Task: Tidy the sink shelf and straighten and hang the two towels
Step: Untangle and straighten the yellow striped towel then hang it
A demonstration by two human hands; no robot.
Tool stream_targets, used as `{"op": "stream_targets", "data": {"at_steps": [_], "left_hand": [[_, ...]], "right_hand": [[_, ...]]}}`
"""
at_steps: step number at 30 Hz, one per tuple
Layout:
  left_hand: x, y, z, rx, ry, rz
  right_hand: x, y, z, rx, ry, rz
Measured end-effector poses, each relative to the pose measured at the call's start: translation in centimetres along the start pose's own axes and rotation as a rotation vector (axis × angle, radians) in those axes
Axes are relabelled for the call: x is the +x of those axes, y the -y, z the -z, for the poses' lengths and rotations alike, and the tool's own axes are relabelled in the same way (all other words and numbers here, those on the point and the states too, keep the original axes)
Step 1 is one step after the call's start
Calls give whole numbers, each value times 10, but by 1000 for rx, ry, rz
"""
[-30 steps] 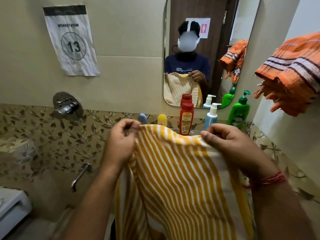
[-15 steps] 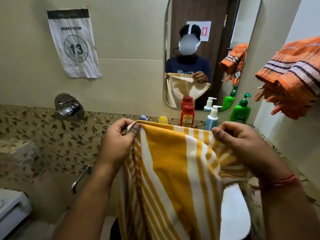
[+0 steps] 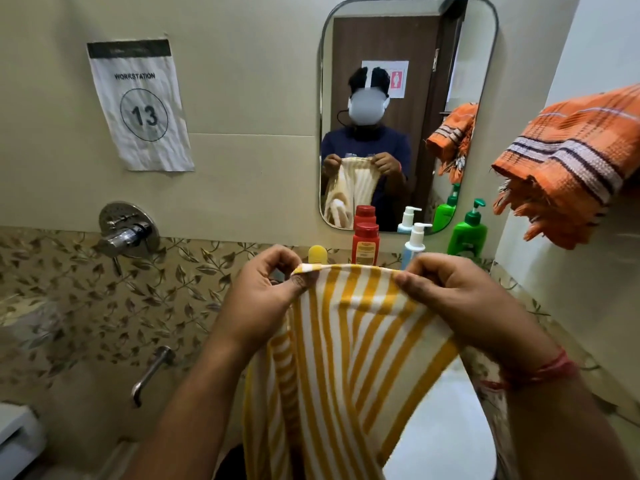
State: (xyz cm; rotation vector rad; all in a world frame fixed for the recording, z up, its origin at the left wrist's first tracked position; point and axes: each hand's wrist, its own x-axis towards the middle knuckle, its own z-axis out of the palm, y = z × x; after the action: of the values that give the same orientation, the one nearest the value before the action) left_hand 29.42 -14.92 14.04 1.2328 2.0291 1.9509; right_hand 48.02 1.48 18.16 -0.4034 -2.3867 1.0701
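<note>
Now both hands (image 3: 263,292) (image 3: 446,292) pinch striped towel's (image 3: 346,358) top edge.

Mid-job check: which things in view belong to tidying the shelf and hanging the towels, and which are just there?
Part of the job:
- yellow striped towel, pinched by left hand and right hand
- orange towel, hanging at right
- red bottle
- white pump bottle
- green pump bottle
- yellow cap

Just there:
- mirror
- workstation sign
- wall tap
</note>
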Motion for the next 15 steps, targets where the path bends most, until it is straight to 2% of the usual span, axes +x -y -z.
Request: {"op": "stream_targets", "data": {"at_steps": [2,6,8,9,11,12,15], "left_hand": [[-1,0,-4,22,-19,30],[-3,-1,-13,-63,25,131],[-1,-3,-13,-108,13,141],[-1,-6,-13,-141,9,148],[-2,-13,-13,-243,28,156],[-2,-16,-12,-276,53,138],[-6,-22,-11,-380,182,88]], "right_hand": [[-5,-1,5,115,13,-10],[-12,8,-3,801,67,0],[-17,12,-9,1054,206,50],[-20,13,-13,1092,299,89],[-21,14,-20,927,377,128],[-20,15,-25,732,326,143],[-12,20,-47,141,-41,243]]}}
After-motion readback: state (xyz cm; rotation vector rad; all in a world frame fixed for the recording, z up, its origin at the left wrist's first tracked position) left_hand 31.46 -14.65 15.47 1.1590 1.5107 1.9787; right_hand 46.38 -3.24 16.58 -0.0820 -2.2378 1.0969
